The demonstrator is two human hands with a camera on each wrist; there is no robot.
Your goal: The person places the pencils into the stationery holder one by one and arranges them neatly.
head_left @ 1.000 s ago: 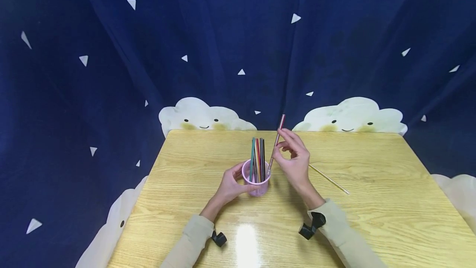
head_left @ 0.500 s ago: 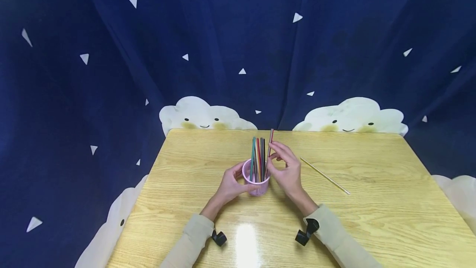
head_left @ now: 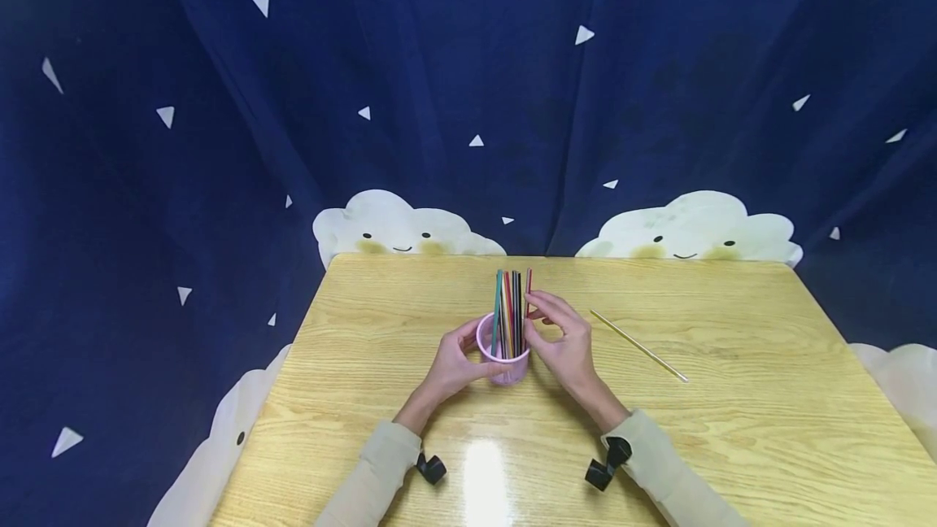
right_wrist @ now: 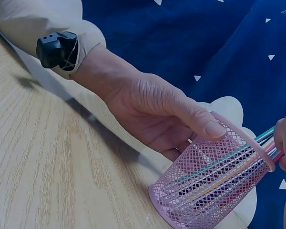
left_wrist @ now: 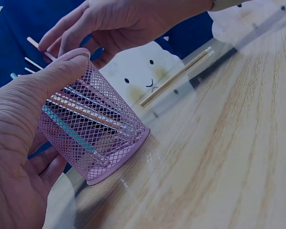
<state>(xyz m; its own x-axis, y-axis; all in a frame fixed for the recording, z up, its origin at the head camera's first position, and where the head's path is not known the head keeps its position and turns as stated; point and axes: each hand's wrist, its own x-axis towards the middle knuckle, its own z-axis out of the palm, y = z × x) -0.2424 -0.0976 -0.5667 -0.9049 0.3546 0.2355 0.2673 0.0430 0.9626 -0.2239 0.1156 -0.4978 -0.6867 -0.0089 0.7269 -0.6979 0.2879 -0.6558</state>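
Note:
My left hand (head_left: 450,366) grips a pink mesh pencil cup (head_left: 510,376) from its left side, with the thumb across the front near the rim. The cup stands upright on the table. Several pencils (head_left: 508,307) lean inside it, among them teal, red, yellow and black ones; their lower ends show through the mesh (right_wrist: 214,179) in the right wrist view. At the cup's right rim, my right hand (head_left: 567,350) pinches a red pencil (head_left: 529,279) between thumb and fingers. That pencil's lower part is in the cup, mostly hidden.
A single yellowish pencil (head_left: 639,346) lies slantwise on the wooden table (head_left: 754,397), right of my right hand. Behind the table hangs a dark blue curtain (head_left: 439,88) with white triangles and clouds. Each wrist carries a small black camera (head_left: 599,473).
My right hand has moved left and down, lowering the red pencil from a tilt at the rim into the cup, where it now stands nearly upright. The left hand and cup stay in place.

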